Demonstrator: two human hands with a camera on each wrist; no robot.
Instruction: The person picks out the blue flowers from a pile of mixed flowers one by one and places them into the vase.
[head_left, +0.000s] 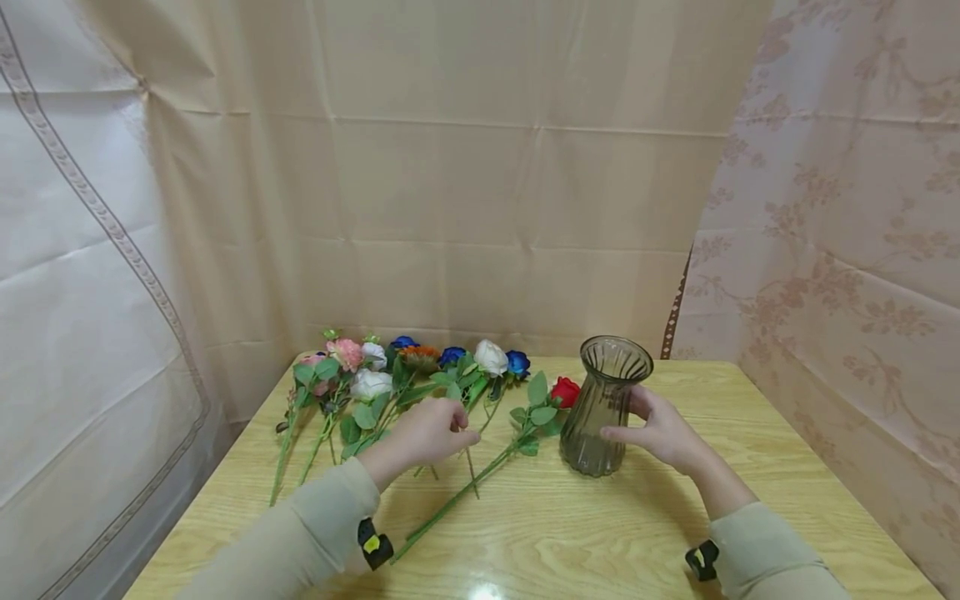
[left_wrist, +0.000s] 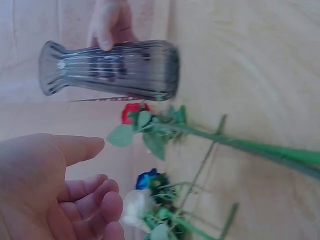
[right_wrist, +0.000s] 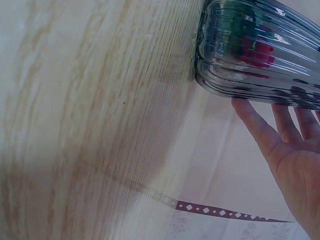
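Observation:
A smoky ribbed glass vase [head_left: 595, 425] with a flared rim stands roughly upright at the right of the flowers. My right hand [head_left: 663, 429] holds its right side, thumb in front and fingers behind; the right wrist view shows the fingertips [right_wrist: 242, 106] against the glass. A red rose [head_left: 564, 392] lies just left of the vase, its long green stem running toward the near edge. Over the other stems hovers my left hand [head_left: 426, 433], fingers loosely bent and holding nothing. In the left wrist view its thumb [left_wrist: 82, 148] is apart from the fingers.
Artificial flowers lie along the back left: a white rose [head_left: 491, 358], a blue rose [head_left: 517, 363], a pink bloom [head_left: 346, 354], an orange flower [head_left: 420, 358] and several others. Their stems point forward over the wooden table [head_left: 540, 542]. A beige cloth [head_left: 487, 183] hangs behind.

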